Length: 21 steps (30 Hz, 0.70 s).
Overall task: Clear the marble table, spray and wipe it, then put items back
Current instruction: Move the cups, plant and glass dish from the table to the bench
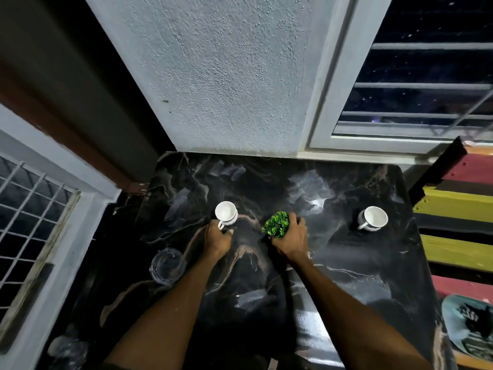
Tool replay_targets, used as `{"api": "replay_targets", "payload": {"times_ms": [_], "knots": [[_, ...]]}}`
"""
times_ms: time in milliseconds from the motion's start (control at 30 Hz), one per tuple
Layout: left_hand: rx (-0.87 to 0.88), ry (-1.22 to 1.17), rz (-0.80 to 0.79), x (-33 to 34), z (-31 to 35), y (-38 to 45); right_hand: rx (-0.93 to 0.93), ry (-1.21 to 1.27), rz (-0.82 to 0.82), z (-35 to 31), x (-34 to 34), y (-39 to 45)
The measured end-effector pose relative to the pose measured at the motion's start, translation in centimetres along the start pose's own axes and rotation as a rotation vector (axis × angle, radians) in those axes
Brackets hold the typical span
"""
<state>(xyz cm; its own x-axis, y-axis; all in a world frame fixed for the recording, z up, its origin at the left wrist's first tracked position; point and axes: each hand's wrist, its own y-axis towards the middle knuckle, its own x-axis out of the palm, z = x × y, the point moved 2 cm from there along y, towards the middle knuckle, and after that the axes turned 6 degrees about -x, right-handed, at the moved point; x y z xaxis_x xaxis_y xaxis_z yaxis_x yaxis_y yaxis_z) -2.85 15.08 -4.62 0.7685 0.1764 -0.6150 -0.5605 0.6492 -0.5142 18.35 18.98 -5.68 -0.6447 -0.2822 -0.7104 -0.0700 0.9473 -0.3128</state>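
Observation:
The black marble table (333, 276) fills the middle of the head view, its top streaked with pale veins. My left hand (217, 237) pinches the handle of a white cup (226, 212) that stands on the table's left middle. My right hand (289, 237) is curled round a small green plant (276, 224) at the table's centre; its pot is hidden under my fingers. A second white cup (373, 218) stands alone at the right. A clear glass ashtray (166, 265) lies near the table's left edge.
A rough white wall (226, 76) and a window frame (333, 102) stand right behind the table. A bench of red, yellow and black slats (458, 204) runs along the right side, with a teal printed cloth (469, 327) on it. A barred window (29, 209) is at left.

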Motion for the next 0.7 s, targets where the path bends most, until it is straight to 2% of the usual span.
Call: {"api": "replay_targets", "payload": {"times_ms": [233,467,700], "knots": [[-0.093,-0.050,-0.017,0.3,-0.3,2.1,0.035,0.185,0.033,1.1,1.1,-0.4],[-0.153,-0.297,-0.248,0.7,-1.2,1.3,0.126,0.259,0.124,2.2,1.0,-3.6],[-0.141,-0.397,-0.374,1.9,-4.5,-3.5,0.151,0.302,0.282,4.0,0.1,-9.0]]}}
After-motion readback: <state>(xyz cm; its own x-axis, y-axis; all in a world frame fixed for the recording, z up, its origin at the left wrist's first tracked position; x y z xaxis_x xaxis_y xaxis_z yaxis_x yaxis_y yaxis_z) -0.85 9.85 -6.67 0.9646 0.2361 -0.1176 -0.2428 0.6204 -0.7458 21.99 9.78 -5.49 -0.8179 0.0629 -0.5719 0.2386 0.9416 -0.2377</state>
